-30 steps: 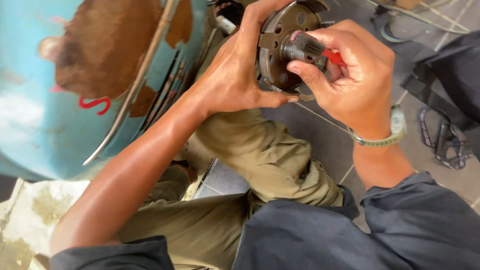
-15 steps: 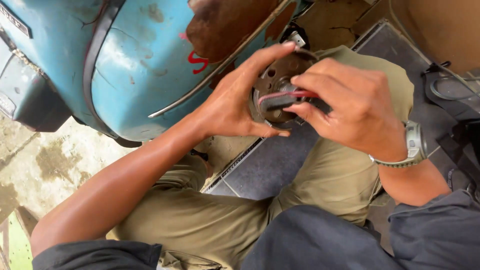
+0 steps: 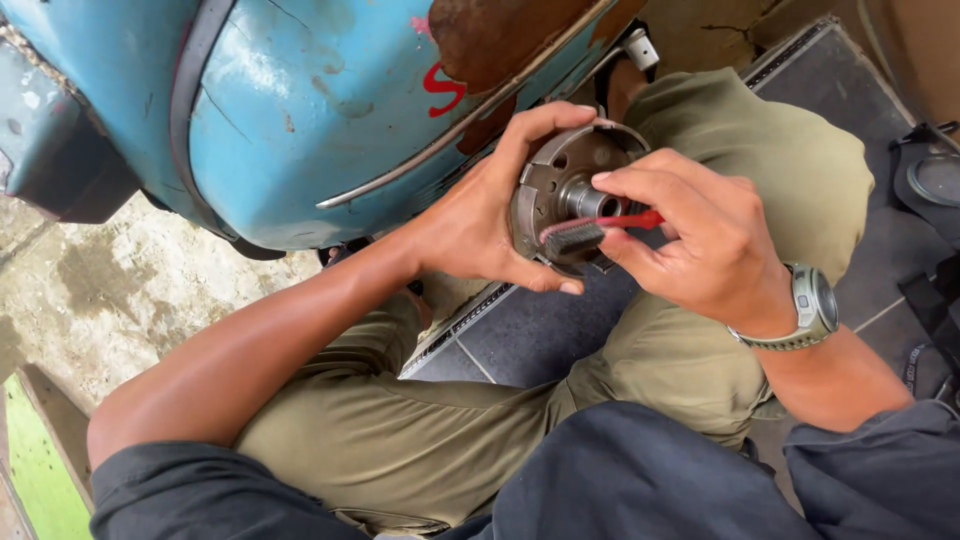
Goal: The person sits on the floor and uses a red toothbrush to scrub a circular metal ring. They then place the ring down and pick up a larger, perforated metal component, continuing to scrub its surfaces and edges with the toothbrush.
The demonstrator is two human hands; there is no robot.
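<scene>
My left hand (image 3: 490, 225) grips a round grey metal drum part (image 3: 556, 180) by its rim, holding it upright above my knee. The part has a central hub and several holes in its face. My right hand (image 3: 700, 240) holds a small brush with a red handle (image 3: 600, 228), its dark bristles pressed against the inside of the part just below the hub. A grey wristwatch (image 3: 810, 310) sits on my right wrist.
A worn blue scooter body (image 3: 300, 110) with rust patches and a chrome trim strip fills the upper left. My olive trousers (image 3: 420, 420) cover bent legs over a dark floor mat (image 3: 520, 335). Concrete ground lies at the left. Black straps (image 3: 930, 190) lie at the right edge.
The view has swung, so the part and both hands sit lower in frame. The brush has shifted from the part's edge onto its inner face below the hub.
</scene>
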